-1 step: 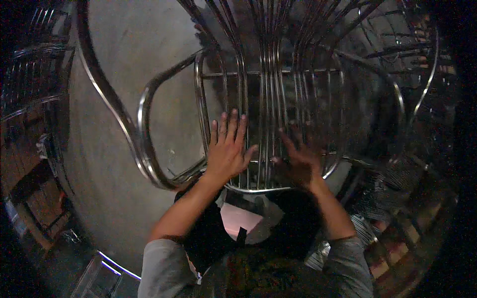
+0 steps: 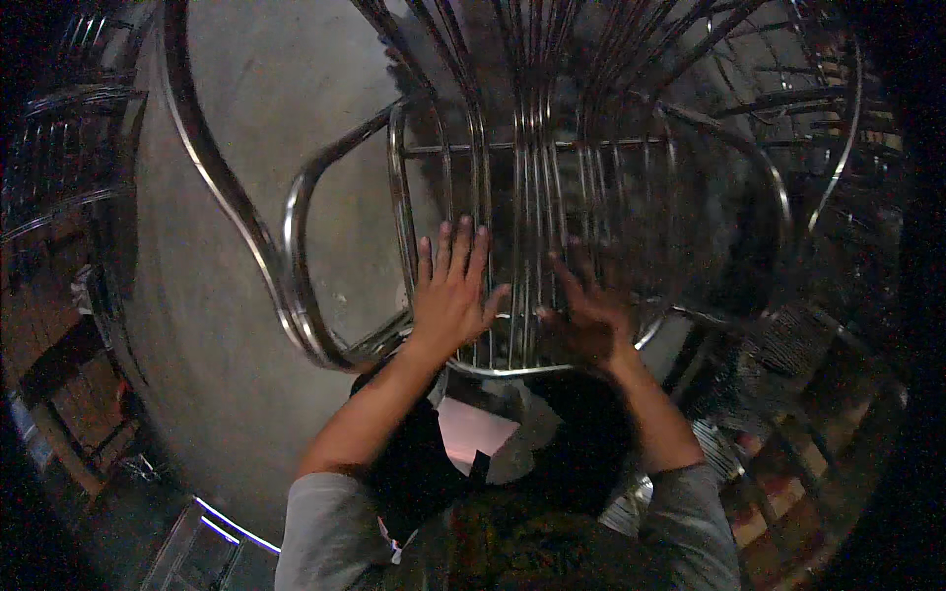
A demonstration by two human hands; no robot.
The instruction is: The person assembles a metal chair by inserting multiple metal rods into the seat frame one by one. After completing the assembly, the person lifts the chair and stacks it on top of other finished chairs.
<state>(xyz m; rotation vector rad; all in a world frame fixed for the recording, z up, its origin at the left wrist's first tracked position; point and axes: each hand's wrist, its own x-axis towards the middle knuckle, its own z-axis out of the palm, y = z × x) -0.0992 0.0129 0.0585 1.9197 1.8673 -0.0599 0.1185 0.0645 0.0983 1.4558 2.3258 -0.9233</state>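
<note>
A shiny metal-tube chair stands in front of me, its seat made of long parallel bars that fan out toward the far side. My left hand lies flat on the left seat bars, fingers stretched forward and thumb out. Across from it, my right hand rests on the right bars with its fingers spread. It is darker and slightly blurred, its fingertips hard to make out. Neither hand holds anything. Below both palms runs the curved front rail of the seat.
Bent tube armrests flank the seat. Grey concrete floor extends on the left. More metal-tube frames stand at the far left, and others at the upper right. A striped cloth-like item and a slatted rack are at the lower right.
The chair's outer tubes have shifted slightly inward in the picture, and the front rail sits a touch higher. My right hand has moved a little left; my left hand has stayed put.
</note>
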